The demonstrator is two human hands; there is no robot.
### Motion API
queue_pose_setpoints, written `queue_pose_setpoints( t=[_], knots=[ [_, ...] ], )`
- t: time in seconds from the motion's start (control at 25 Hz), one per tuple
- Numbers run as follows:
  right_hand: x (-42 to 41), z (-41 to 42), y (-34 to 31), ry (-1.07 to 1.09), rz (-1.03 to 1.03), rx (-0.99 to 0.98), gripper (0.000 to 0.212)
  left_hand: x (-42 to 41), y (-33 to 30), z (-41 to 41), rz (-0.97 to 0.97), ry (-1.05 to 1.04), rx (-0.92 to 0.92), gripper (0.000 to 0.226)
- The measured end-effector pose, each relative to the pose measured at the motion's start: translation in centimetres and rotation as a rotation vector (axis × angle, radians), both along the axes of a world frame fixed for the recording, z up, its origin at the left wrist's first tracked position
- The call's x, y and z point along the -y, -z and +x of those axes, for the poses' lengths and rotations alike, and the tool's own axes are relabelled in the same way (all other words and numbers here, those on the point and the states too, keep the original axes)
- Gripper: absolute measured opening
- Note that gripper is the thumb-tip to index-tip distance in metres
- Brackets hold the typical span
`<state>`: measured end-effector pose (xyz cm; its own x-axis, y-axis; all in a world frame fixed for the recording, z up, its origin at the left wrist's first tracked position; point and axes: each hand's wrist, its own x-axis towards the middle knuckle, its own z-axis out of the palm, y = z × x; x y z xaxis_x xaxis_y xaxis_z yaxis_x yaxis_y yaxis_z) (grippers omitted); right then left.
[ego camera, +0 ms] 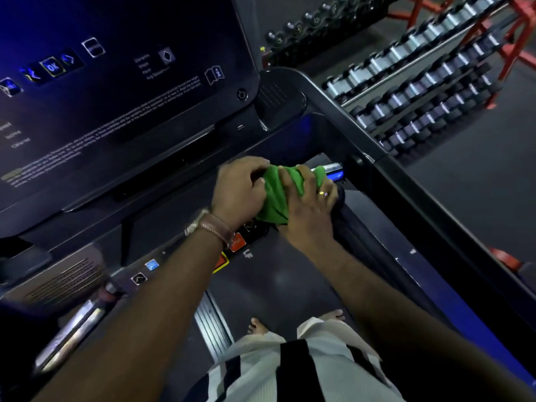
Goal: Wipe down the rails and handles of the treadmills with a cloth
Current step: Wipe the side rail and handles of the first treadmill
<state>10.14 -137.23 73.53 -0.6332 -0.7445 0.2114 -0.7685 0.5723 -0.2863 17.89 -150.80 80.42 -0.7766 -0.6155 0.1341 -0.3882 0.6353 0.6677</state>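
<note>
While standing barefoot on the belt (278,274), gripping a green cloth (275,195) with both hands, bunched up right at the grip (340,198) below the console (116,97). Left hand (239,192) curled over the cloth's left side, fingers hooked into the fabric, watch (200,223) and band on that wrist. Right hand (307,207) wrapped over the cloth from the right, fingers clenched around it, ring (323,194) showing. Cloth pressed down onto the dark grip, which runs toward the near right; can't tell how much of the grip is actually covered under there.

Just past the cloth on the far right, a shiny metal sensor bar (332,168) poking out with blue light on it. Red stop button (237,242) just beside the left wrist, a blue button (152,264) further left and nearer. Side rail (406,184) running along the right edge of the treadmill. Dumbbell rack (420,82) off to the far right, well apart from the hands, rows of dumbbells on it. Striped white-and-dark clothing (290,367) at the near edge, toes (256,326) peeking out on the belt.
</note>
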Motion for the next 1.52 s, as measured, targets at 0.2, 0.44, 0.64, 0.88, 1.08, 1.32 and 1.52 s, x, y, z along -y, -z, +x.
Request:
queue_pose_setpoints(
  t=[0.2, 0.44, 0.64, 0.88, 1.08, 1.32, 1.52],
  knots=[
    [4.1, -2.7, -2.9, -0.181, 0.187, -0.179, 0.062, -5.8, 0.9, 1.8, 0.475, -0.371, -0.519, 0.024],
    [10.3, -9.6, -6.8, -0.455, 0.674, 0.614, 0.088, -12.4, 2.7, -0.3, 0.593, -0.72, -0.663, 0.023],
    [6.6, -8.3, -2.9, -0.386, 0.141, 0.149, 0.051, -14.0, 3.5, -4.6, 1.152, -0.99, -0.601, 0.042],
    [0.8, -12.2, -8.7, -0.499, -0.05, 0.411, 0.059, -14.3, 2.7, -5.3, 1.346, -0.73, -0.909, 0.046],
    [-3.3, -14.8, -8.6, -0.35, 0.029, 0.736, 0.034, -14.2, 3.0, -4.2, 1.318, -0.636, -0.863, 0.017],
    [-4.0, -13.2, -8.5, -0.276, 0.02, 0.924, 0.043, -15.2, 2.9, -4.1, 0.92, -0.387, -0.537, 0.061],
    [-4.2, -14.4, -10.6, -0.502, 0.3, 1.033, 0.033, -13.7, 1.6, -3.2, 1.194, -0.63, -0.876, 0.026]
  ],
)
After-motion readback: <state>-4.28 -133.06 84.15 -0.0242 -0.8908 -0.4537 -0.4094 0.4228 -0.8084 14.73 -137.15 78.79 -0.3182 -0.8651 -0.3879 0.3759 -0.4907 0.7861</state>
